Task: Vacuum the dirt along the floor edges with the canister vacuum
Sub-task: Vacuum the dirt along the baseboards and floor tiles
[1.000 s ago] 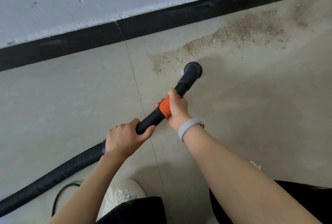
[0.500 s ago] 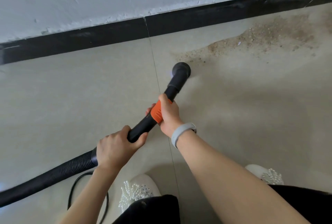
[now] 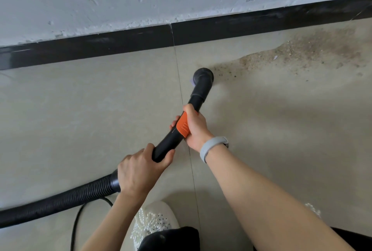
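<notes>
While our left hand (image 3: pixel 141 172) and right hand (image 3: pixel 193 128) both clench the wand (image 3: pixel 171 140), its nozzle (image 3: pixel 203 77) sits beside the dirt (image 3: pixel 298 53) near the baseboard (image 3: pixel 120 43)

Left hand (image 3: pixel 138 170), right hand (image 3: pixel 194 128) grip vacuum wand (image 3: pixel 171 140); nozzle (image 3: pixel 203 76) at dirt (image 3: pixel 298 53) edge.

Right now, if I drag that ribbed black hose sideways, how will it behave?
The ribbed hose already curves along the floor, so it likely flexes and trails. The left hand grips its rigid cuff, which probably steers it. It may snag the thin black cable.
</notes>
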The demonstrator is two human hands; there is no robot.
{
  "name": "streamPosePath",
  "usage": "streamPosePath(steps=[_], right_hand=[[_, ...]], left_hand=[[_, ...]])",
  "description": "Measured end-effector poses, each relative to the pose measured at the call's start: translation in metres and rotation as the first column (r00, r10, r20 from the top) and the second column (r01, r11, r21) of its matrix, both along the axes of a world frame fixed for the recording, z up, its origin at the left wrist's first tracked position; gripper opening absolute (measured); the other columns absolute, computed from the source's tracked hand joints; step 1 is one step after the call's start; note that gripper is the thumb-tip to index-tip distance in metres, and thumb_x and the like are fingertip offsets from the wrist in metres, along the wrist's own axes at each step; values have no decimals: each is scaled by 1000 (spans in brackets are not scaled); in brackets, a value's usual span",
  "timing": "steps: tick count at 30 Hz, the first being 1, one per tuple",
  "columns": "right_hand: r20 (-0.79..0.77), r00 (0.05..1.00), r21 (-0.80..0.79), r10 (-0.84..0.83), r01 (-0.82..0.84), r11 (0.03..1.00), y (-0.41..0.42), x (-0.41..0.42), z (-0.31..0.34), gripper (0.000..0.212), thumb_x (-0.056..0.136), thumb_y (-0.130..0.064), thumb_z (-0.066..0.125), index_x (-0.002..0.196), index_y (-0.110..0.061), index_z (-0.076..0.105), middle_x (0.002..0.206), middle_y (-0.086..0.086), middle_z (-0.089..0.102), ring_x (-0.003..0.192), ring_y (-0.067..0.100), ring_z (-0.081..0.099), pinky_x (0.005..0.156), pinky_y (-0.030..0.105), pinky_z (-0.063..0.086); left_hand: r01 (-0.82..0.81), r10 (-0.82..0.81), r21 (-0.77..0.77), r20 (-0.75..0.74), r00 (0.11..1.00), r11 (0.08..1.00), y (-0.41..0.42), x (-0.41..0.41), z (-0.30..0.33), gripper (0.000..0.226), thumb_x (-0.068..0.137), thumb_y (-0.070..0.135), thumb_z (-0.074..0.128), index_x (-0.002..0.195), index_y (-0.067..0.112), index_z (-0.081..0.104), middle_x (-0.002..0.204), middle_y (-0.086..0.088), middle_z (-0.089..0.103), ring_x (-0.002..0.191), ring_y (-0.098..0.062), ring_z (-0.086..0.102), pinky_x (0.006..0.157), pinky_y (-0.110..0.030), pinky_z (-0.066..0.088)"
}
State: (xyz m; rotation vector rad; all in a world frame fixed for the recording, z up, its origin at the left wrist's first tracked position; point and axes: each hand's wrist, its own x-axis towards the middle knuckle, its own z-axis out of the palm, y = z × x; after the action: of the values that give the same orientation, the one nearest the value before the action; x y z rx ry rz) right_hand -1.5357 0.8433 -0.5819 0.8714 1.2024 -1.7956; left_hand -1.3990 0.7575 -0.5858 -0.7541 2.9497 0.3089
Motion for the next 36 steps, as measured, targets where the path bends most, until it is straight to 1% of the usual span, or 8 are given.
streamPosePath(steps=[5,9,16,19,23,30,32,36], right_hand=[[-42,999,20,-12,13,1000,3,-20,2,11,88,-15,50,84,-8,43,54,6,51,42,19,52,55,31,50],[-62,981,85,-182,187,979,31,-20,-4,10,88,-16,53,85,-9,46,58,5,52,44,18,53,58,32,52],[-95,959,133,-266,277,951,46,-22,-5,11,89,-17,52,91,-9,45,60,7,50,44,17,52,55,30,52],[-91,963,109,-253,262,959,34,-41,0,14,90,-16,51,81,-8,43,58,7,47,42,18,50,55,31,51],[-100,985,111,-141,152,982,10,-49,0,18,89,-17,52,78,-7,42,55,9,49,41,20,51,52,30,50],[-110,991,123,-79,92,988,-4,-16,-8,21,92,-28,52,93,-9,44,60,8,48,44,22,52,55,32,50],[-145,985,195,-90,118,974,0,-8,-11,24,93,-30,50,99,-8,45,68,10,50,43,20,54,55,31,51],[-188,977,295,-96,150,944,5,-3,-15,31,95,-34,48,113,-8,45,83,13,53,44,17,57,53,30,52]], left_hand=[[11,-14,20,124,992,1000,1,-30,9,58,77,74,34,71,18,47,51,5,46,58,-28,59,53,-28,32],[140,-154,81,210,966,987,14,-51,10,48,82,69,41,77,21,42,63,4,54,71,-25,62,59,-28,33],[267,-278,81,182,943,960,16,-63,4,48,82,71,40,80,22,42,74,2,64,74,-25,65,59,-27,36],[222,-228,53,204,952,974,9,-77,6,50,82,71,40,80,21,42,72,1,61,76,-27,64,60,-28,35],[100,-109,58,194,975,993,2,-71,9,51,82,69,40,77,19,43,59,3,49,62,-25,52,59,-29,35],[38,-61,100,236,970,994,-7,-35,2,46,84,66,44,76,20,43,53,7,40,59,-22,47,57,-29,33],[53,-83,129,243,967,990,-5,-30,1,50,81,71,39,77,21,42,53,8,40,60,-22,47,58,-30,31],[109,-134,125,221,966,986,-2,-28,-2,72,55,80,2,76,23,41,52,7,39,65,-24,57,57,-29,30]])
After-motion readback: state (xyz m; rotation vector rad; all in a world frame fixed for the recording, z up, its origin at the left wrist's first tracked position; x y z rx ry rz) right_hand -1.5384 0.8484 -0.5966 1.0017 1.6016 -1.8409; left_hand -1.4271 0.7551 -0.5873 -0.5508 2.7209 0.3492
